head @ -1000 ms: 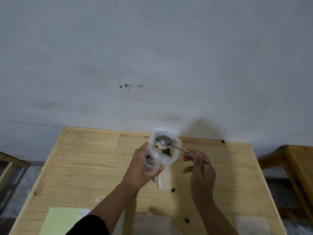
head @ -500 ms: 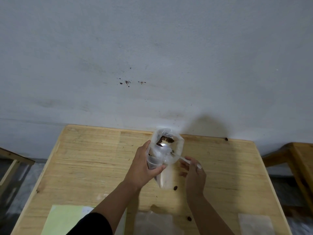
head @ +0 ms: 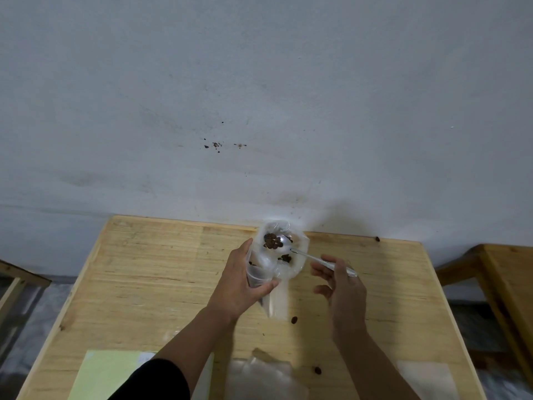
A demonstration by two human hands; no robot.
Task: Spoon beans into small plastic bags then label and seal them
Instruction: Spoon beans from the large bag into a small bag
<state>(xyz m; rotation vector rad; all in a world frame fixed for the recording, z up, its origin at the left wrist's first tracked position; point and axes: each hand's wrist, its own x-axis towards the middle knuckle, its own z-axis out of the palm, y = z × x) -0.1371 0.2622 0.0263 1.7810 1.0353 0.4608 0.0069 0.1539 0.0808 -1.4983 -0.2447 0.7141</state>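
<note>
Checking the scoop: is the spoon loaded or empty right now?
Loaded: dark beans sit heaped on the spoon bowl, inside the clear bag's open mouth.

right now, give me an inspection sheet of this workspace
surface: pale wooden table set against a grey wall; grain bare in the middle.
job's things: clear plastic bag held up above the table, brown beans inside; a loaded metal spoon is at its mouth.
clutter: three loose brown beans on the table; pale green paper sheet and flat clear plastic bags at the near edge.
grippers: left hand grips the bag together with a clear cup; right hand pinches the spoon handle.
cables: nothing seen.
surroundings: second wooden table at the right; dark specks on the wall.
</note>
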